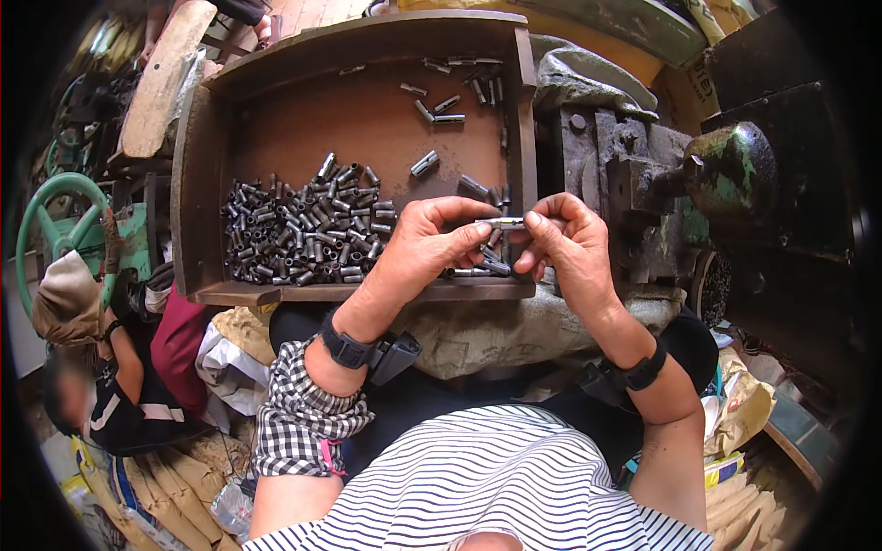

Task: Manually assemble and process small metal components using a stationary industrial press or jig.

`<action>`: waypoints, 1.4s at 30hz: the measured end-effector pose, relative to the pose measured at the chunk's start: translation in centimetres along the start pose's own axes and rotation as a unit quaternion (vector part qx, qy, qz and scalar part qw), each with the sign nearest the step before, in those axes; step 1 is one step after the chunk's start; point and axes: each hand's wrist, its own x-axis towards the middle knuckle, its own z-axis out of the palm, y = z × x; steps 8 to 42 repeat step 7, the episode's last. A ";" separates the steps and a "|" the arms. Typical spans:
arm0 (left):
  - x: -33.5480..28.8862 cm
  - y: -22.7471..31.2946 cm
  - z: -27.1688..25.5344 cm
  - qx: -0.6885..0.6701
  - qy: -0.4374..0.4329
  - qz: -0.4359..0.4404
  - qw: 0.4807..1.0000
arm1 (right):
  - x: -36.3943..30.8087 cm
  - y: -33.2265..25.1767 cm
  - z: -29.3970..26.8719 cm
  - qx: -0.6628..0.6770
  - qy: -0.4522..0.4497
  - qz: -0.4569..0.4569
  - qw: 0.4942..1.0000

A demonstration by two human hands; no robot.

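Note:
Both my hands meet over the right front part of a brown open-topped wooden tray [367, 28]. Between them lies a slim, shiny metal tube [501, 223], held level. My left hand [436, 237] pinches its left end with thumb and fingers. At its right end, my right hand [568, 246] closes thumb and fingertips on it. Below my hands, several slim metal pieces [494, 264] lie partly hidden in the tray's front right corner. To the left is a large heap of short dark metal tubes [308, 225].
More metal pieces [447, 112] lie scattered at the tray's far right. A heavy dark machine with a rounded, green-flecked knob [732, 172] stands close on the right. Another person [129, 386] is at the left, beside a green handwheel [66, 220]. Sacking [496, 335] lies against the tray's near side.

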 end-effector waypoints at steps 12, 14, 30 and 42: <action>0.0 -0.2 0.2 0.038 0.013 0.021 0.999 | 0.1 0.1 -0.3 0.039 -0.014 0.047 0.998; 0.0 -0.2 0.2 0.038 0.013 0.021 0.999 | 0.1 0.1 -0.3 0.039 -0.014 0.047 0.998; 0.0 -0.2 0.2 0.038 0.013 0.021 0.999 | 0.1 0.1 -0.3 0.039 -0.014 0.047 0.998; 0.0 -0.2 0.2 0.038 0.013 0.021 0.999 | 0.1 0.1 -0.3 0.039 -0.014 0.047 0.998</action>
